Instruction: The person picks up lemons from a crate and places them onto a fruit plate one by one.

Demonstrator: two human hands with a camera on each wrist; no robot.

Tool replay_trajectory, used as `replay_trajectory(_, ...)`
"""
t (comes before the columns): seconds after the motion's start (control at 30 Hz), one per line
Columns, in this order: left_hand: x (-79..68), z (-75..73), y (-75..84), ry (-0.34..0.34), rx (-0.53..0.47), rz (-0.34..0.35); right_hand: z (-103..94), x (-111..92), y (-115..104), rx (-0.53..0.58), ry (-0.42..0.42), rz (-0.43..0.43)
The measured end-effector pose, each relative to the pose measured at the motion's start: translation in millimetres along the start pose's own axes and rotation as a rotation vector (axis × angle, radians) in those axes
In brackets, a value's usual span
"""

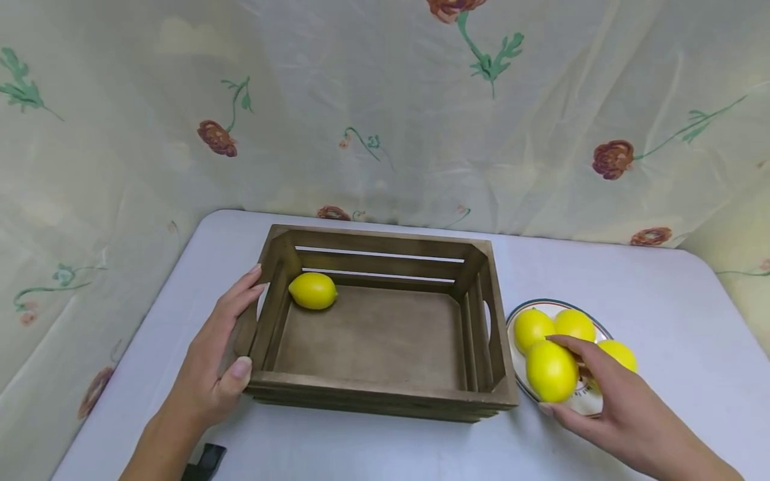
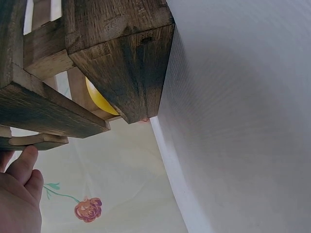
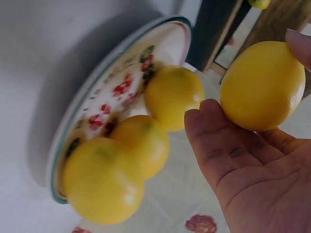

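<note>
A brown slatted wooden crate (image 1: 373,393) stands on the table, with one lemon (image 1: 313,291) lying in its far left corner. My left hand (image 1: 206,354) grips the crate's left end, thumb at the near corner and fingers along the upper side by the handle hole. Between the thumb and fingers of my right hand (image 1: 628,407) is another lemon (image 3: 262,86), held just above a round plate (image 1: 517,361). Three more lemons (image 3: 174,97) sit on that plate, partly covered by the hand in the head view.
A white cloth covers the table (image 1: 361,444). Behind and beside it hangs a pale curtain (image 1: 385,120) with printed flowers. Some small black object (image 1: 207,461) shows at the lower left, by the left forearm. The plate stands close to the crate's right end.
</note>
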State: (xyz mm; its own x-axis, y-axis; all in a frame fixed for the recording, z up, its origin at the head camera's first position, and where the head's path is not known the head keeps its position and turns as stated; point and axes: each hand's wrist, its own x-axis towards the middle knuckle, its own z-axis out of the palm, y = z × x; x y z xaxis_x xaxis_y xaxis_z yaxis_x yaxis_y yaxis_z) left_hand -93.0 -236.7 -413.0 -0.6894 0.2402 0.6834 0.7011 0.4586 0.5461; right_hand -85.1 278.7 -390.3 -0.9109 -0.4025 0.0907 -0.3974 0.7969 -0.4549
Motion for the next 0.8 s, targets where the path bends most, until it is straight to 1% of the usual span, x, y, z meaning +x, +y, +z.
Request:
replay_trajectory(0.1,-0.3,-0.2,-0.1,0.002,0.000,-0.001,3.0,-1.2,6.4,0.004,-0.034,0.053)
replay_trajectory(0.2,0.2,-0.2,0.0,0.001,-0.002,0.001,6.0,-3.1,11.7,-0.002,-0.034,0.071)
replay_trajectory(0.43,0.3,-0.9,1.3,-0.001,0.003,-0.008,13.4,-5.5,19.9,-0.014,0.029,0.030)
replay_trajectory(0.63,-0.7,-1.5,1.3,-0.016,0.002,-0.021,21.4,-7.4,26.1,-0.048,0.077,0.023)
replay_trajectory(0.7,-1.2,-1.5,1.1,-0.019,0.003,-0.026,23.9,-7.6,26.8,-0.055,0.072,0.046)
replay_trajectory(0.8,-1.9,-1.5,0.8,-0.018,0.001,-0.030,26.7,-7.7,25.7,-0.068,0.042,0.110)
